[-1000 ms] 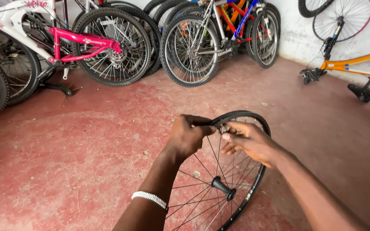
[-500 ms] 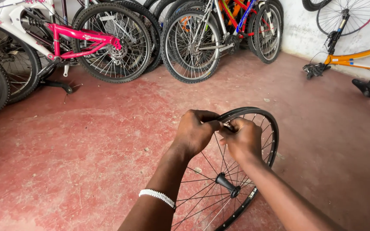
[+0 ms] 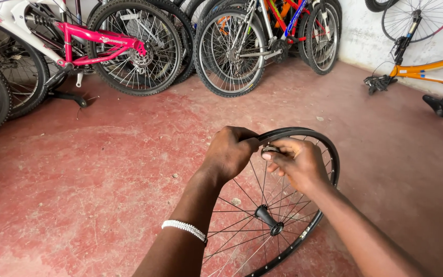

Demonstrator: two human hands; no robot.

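A black bicycle wheel rim [image 3: 331, 169] with thin spokes and a black hub [image 3: 268, 218] stands upright on the red floor in front of me. My left hand [image 3: 229, 154] is closed over the top of the rim, a white beaded bracelet [image 3: 183, 229] on its wrist. My right hand [image 3: 296, 164] sits just to the right on the same top part, its fingers pinching a small grey metal piece [image 3: 270, 150] against the rim. What that piece is I cannot make out.
Several bicycles [image 3: 232, 46] lean in a row along the back, one with a pink frame [image 3: 98, 38] at the left. An orange bicycle frame [image 3: 426, 69] lies upside down by the white wall at the right. The red concrete floor [image 3: 93, 169] is worn.
The view has shifted slightly and the wheel sits a little lower and more central. Both hands stay on the top of the rim, drawn closer together.
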